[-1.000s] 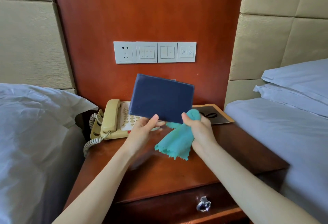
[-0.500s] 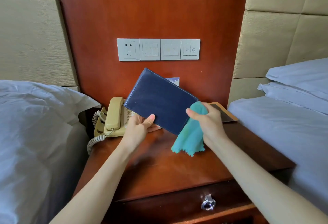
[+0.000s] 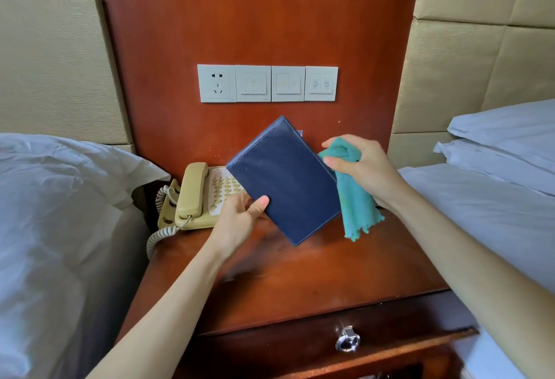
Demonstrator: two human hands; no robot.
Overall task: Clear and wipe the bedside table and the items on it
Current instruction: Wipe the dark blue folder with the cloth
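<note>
Wooden bedside table (image 3: pixel 300 285) between two white beds (image 3: pixel 54 228)

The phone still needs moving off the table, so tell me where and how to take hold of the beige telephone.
Grip the telephone by its base, not the handset, which only rests in the cradle on the left. Come from the front, fingers under the front edge. The left side is crowded by the coiled cord and bed; the blue folder in the left hand covers its right side.
</note>
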